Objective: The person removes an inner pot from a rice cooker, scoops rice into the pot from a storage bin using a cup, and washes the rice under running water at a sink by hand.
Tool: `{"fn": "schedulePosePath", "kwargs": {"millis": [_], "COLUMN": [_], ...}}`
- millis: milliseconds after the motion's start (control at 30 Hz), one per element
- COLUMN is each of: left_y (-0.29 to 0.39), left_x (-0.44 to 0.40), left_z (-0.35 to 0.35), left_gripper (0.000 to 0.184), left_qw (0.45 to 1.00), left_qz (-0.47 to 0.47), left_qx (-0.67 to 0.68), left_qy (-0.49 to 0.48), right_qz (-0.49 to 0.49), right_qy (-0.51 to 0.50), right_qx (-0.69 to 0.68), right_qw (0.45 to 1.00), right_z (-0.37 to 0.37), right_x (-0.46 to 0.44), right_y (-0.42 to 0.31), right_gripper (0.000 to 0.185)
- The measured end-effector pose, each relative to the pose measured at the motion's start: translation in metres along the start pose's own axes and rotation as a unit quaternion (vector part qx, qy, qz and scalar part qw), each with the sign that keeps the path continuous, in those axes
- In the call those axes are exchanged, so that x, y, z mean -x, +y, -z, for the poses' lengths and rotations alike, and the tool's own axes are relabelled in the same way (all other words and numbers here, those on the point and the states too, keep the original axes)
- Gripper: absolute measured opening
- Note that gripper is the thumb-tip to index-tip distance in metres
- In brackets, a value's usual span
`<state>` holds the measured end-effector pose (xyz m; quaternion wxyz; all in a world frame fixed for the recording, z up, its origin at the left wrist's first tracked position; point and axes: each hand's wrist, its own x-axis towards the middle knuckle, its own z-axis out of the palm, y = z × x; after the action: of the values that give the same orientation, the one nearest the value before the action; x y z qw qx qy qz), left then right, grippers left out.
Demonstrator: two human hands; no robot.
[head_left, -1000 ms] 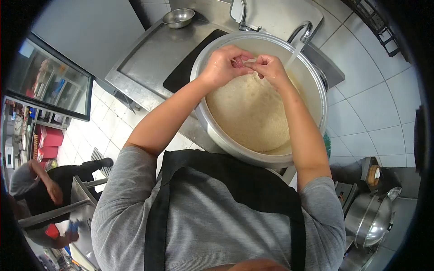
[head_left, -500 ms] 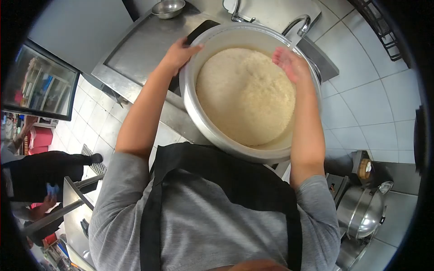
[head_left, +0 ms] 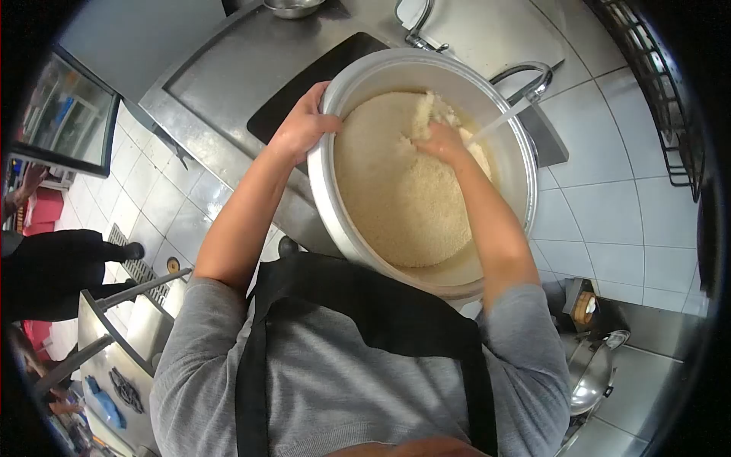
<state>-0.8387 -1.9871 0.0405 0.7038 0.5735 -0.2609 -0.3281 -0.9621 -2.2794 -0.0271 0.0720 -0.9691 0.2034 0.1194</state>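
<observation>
A large round metal pot [head_left: 326, 190] holds pale rice grains [head_left: 388, 198], wet and lying in cloudy water. My left hand [head_left: 307, 126] is closed on the pot's left rim, its thumb over the edge and its fingers along the outside. Inside the pot, my right hand [head_left: 442, 143] is dug into the rice with curled fingers, partly covered by grains. A clump of rice rises just beyond those fingers. From the curved tap [head_left: 537, 80] a stream of water [head_left: 499, 122] runs into the pot close to my right hand.
A steel counter [head_left: 217, 84] with a black-edged opening lies left of the pot. A metal bowl [head_left: 293, 7] stands at the back. A second tap [head_left: 415, 34] is behind. Lidded steel cookware [head_left: 590, 373] sits at lower right. Another person [head_left: 53, 266] stands far left.
My right hand has gone from above the rice at the right side down into it, heaping up grains. My left hand has closed on the rim. The view has shifted slightly.
</observation>
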Motion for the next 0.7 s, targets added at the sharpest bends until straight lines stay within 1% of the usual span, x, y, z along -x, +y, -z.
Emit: {"fn": "schedulePosePath", "kwargs": {"millis": [67, 133, 167, 200, 233, 267, 300, 333, 367, 400, 433, 500, 567, 600, 633, 667, 700], "left_y": [-0.004, -0.004, -0.002, -0.002, -0.002, -0.001, 0.001, -0.001, -0.003, -0.005, -0.004, -0.001, -0.003, -0.004, -0.005, -0.006, -0.003], "left_x": [-0.002, -0.006, -0.005, -0.004, -0.003, -0.002, -0.001, -0.001, 0.000, 0.000, -0.003, -0.002, -0.003, -0.003, -0.004, -0.004, -0.003], "left_z": [0.001, 0.003, 0.002, 0.002, 0.002, 0.002, 0.002, 0.003, 0.003, 0.003, 0.004, 0.005, 0.005, 0.004, 0.004, 0.005, 0.004], "left_gripper": [0.067, 0.067, 0.067, 0.067, 0.067, 0.067, 0.068, 0.068, 0.068, 0.068, 0.069, 0.069, 0.069, 0.069, 0.070, 0.070, 0.070], "left_qw": [1.000, 1.000, 1.000, 1.000, 1.000, 1.000, 1.000, 1.000, 1.000, 1.000, 1.000, 1.000, 1.000, 1.000, 1.000, 1.000, 1.000], "left_qz": [0.001, -0.005, -0.008, -0.009, -0.006, -0.003, -0.002, 0.000, 0.000, -0.002, -0.005, -0.005, -0.001, -0.002, -0.005, -0.007, -0.001], "left_qx": [-0.007, -0.005, 0.001, 0.005, 0.002, -0.003, -0.011, -0.003, -0.009, -0.016, -0.022, -0.023, -0.010, -0.010, -0.010, -0.012, -0.027], "left_qy": [0.002, 0.001, 0.000, -0.001, -0.002, -0.001, 0.000, -0.002, 0.001, 0.003, 0.005, 0.003, -0.004, -0.003, -0.001, 0.001, 0.006], "right_qz": [0.006, 0.168, 0.144, 0.118, 0.091, 0.009, -0.072, 0.013, 0.097, 0.050, 0.004, -0.004, 0.112, 0.185, 0.167, 0.145, 0.121], "right_qy": [-0.110, -0.130, -0.225, -0.318, -0.407, -0.337, -0.262, -0.145, -0.023, -0.022, -0.019, -0.047, -0.091, -0.104, -0.225, -0.343, -0.455], "right_qx": [0.079, 0.095, 0.027, -0.043, -0.113, -0.159, -0.204, -0.234, -0.260, -0.176, -0.091, -0.044, -0.023, 0.035, -0.007, -0.048, -0.089], "right_qw": [0.991, 0.973, 0.963, 0.940, 0.902, 0.928, 0.941, 0.961, 0.960, 0.983, 0.996, 0.998, 0.989, 0.977, 0.960, 0.927, 0.878], "right_z": [0.023, 0.024, 0.043, 0.067, 0.081, 0.084, 0.087, 0.059, 0.030, 0.024, 0.013, 0.011, 0.005, -0.003, 0.021, 0.062, 0.086], "right_x": [0.050, 0.087, 0.083, 0.075, 0.064, 0.046, 0.022, -0.026, -0.063, -0.061, -0.052, -0.009, 0.035, 0.045, 0.046, 0.049, 0.047], "right_y": [-0.037, -0.026, -0.027, -0.029, -0.029, -0.025, -0.018, 0.017, 0.044, 0.024, -0.014, -0.062, -0.059, -0.043, -0.042, -0.047, -0.046], "right_gripper": [0.071, 0.065, 0.059, 0.054, 0.049, 0.047, 0.045, 0.053, 0.061, 0.067, 0.074, 0.089, 0.089, 0.081, 0.074, 0.067, 0.061]}}
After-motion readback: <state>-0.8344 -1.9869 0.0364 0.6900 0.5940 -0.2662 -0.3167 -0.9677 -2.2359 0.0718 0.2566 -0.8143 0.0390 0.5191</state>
